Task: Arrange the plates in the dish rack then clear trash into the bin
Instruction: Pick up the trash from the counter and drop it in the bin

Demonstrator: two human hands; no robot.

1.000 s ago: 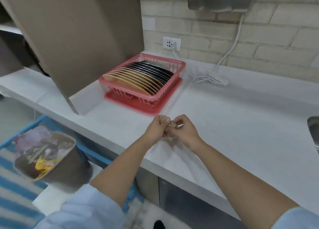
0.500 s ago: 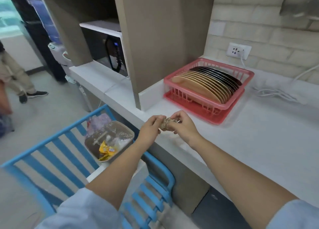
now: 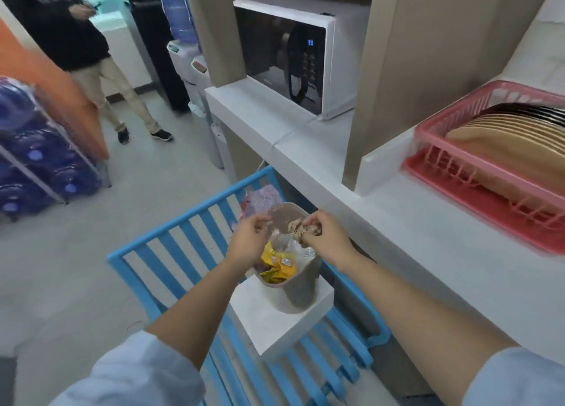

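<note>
Crumpled trash [image 3: 301, 227] pinched in right hand [image 3: 325, 237] above open bin [image 3: 298, 289]; left hand [image 3: 249, 242] loosely curled beside it, apparently holding nothing.

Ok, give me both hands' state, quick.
Left hand: fingers curled, holding nothing visible.
Right hand: pinching crumpled trash over the bin.

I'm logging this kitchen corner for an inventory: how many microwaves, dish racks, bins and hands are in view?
Microwave: 1
Dish rack: 1
Bin: 1
Hands: 2, the left hand and the right hand, which pinches crumpled trash over the bin
Total: 5
</note>
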